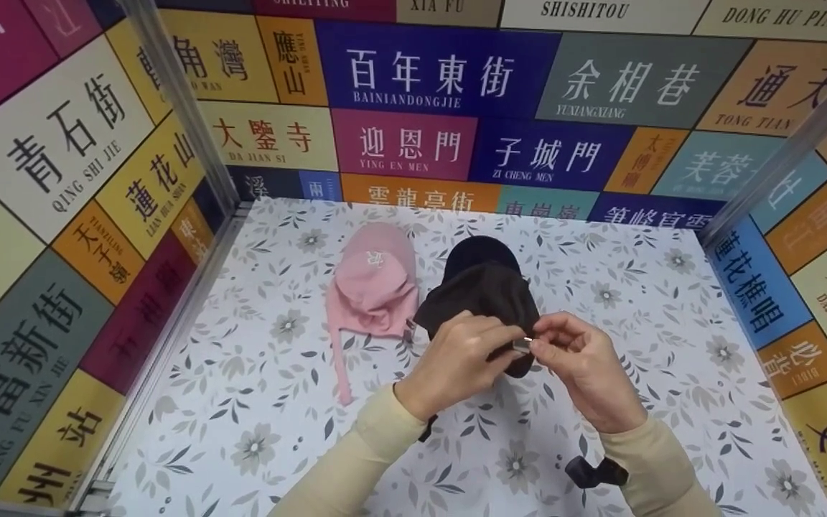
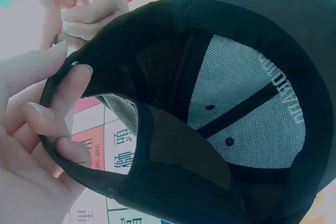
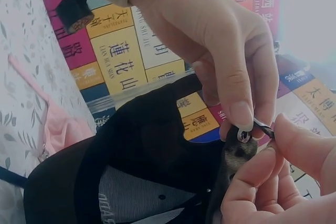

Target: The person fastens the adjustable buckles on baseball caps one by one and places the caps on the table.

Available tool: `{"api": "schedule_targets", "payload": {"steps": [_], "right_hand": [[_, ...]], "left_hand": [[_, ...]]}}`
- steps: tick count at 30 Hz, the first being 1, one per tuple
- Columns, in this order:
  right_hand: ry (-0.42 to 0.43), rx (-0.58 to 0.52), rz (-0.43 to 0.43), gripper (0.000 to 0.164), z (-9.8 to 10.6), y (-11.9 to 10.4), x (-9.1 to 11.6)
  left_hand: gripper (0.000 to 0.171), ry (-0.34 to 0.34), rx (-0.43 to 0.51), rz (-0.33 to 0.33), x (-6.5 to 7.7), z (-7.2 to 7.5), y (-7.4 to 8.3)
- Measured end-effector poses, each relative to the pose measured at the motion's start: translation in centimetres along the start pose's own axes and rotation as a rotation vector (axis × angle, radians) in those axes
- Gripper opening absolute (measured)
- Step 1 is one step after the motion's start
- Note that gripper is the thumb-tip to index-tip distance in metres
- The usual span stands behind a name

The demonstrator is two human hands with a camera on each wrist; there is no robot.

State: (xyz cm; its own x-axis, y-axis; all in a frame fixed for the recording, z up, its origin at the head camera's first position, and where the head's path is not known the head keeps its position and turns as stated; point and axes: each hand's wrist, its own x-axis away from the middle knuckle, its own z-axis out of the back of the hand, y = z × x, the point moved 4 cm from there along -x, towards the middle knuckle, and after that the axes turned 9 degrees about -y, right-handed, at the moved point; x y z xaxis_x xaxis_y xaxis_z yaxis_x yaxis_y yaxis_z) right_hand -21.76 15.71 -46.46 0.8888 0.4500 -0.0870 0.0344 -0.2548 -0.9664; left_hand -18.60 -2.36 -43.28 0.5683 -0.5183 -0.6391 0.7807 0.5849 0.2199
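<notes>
A black cap (image 1: 489, 287) is held over the table, its mesh-lined inside (image 2: 244, 103) and the arched opening at its back facing the left wrist view. My left hand (image 1: 460, 362) grips the cap's back strap, fingers curled round it beside a small metal buckle (image 3: 244, 136). Close by on the right, my right hand (image 1: 589, 370) pinches the thin dark strap end (image 3: 265, 128) at the buckle between thumb and forefinger. To the left lies a pink cap (image 1: 377, 280) with a star-like white mark on its front and its loose strap (image 1: 342, 370) trailing toward me.
A white table with a grey flower-and-leaf print (image 1: 255, 445) lies under the caps. Panels of colourful street-name signs (image 1: 421, 68) close in the back and both sides, with metal posts (image 1: 194, 108) at the corners. A black band (image 1: 595, 472) hangs at the right wrist.
</notes>
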Motion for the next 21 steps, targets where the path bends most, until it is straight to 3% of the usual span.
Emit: {"api": "schedule_targets", "payload": {"steps": [9,21], "right_hand": [[-0.012,0.343,0.098,0.021,-0.77,-0.3,0.1],[-0.001,0.442,0.126,0.021,-0.97,-0.28,-0.03]], "left_hand": [[0.011,0.032,-0.019,0.006,-0.03,0.04,0.12],[0.014,0.014,-0.048,0.038,-0.02,-0.11,-0.11]]}}
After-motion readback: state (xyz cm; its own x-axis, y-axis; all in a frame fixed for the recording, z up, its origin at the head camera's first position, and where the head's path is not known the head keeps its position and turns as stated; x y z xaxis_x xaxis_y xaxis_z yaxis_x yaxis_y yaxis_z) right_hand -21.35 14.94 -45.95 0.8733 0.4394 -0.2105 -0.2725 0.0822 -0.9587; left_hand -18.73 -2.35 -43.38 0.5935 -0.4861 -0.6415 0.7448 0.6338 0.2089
